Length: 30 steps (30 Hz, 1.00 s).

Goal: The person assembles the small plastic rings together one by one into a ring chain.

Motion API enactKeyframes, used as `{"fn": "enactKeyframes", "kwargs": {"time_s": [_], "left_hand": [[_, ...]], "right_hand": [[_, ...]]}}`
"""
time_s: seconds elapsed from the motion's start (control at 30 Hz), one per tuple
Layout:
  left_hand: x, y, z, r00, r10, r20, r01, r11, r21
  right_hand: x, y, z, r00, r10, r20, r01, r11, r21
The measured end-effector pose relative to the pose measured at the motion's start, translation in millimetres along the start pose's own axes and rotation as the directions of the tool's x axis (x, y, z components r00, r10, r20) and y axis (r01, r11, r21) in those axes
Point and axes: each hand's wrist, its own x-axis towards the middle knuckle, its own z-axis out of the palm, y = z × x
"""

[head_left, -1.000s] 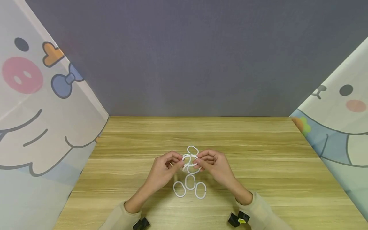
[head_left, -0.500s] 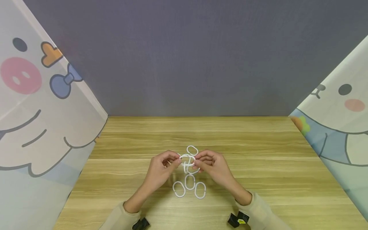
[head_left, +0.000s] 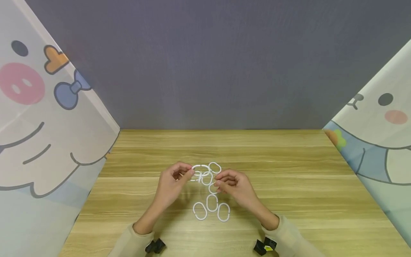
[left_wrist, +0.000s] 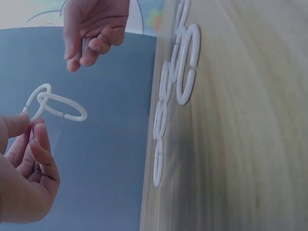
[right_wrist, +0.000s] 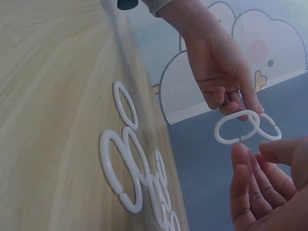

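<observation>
My left hand [head_left: 171, 184] pinches a white plastic C-ring [left_wrist: 47, 87] between thumb and fingertips, raised above the wooden table. Threaded through it is a second white C-ring [left_wrist: 85, 115], which sticks out to the side; each has a small gap in its oval loop. Just to the right, my right hand [head_left: 237, 185] is near the linked pair with its thumb and fingers apart and nothing between them. Below both hands, several more white C-rings [head_left: 212, 195] lie flat on the table, arranged in a column with two splayed at the near end.
The wooden table [head_left: 289, 160] runs back to a dark grey panel [head_left: 218, 71]. Cartoon-printed panels stand at the left [head_left: 64, 142] and right [head_left: 379, 132]. Black wrist devices [head_left: 265, 246] sit at the sleeve cuffs.
Both hands held the rings together over the column before. My right hand has let go, and my left hand has moved left and slightly away with the linked pair.
</observation>
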Motion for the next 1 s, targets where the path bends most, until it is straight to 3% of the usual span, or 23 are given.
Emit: {"fn": "enactKeyframes", "kwargs": {"time_s": [0.5, 0.8, 1.0], "left_hand": [[7.0, 6.0, -10.5, 0.999, -0.011, -0.044, 0.01, 1.0, -0.018], [9.7, 4.7, -12.7, 0.999, -0.018, -0.034, 0.017, 0.999, -0.028], [9.4, 5.5, -13.9, 0.999, -0.023, -0.037, 0.022, 0.999, -0.033]], "right_hand": [[-2.3, 17.1, 12.3, 0.994, 0.06, 0.089, -0.044, 0.984, -0.17], [-0.8, 25.8, 25.6, 0.99, 0.054, 0.131, -0.023, 0.974, -0.226], [1.4, 30.1, 35.2, 0.987, 0.041, 0.155, -0.008, 0.978, -0.21]]}}
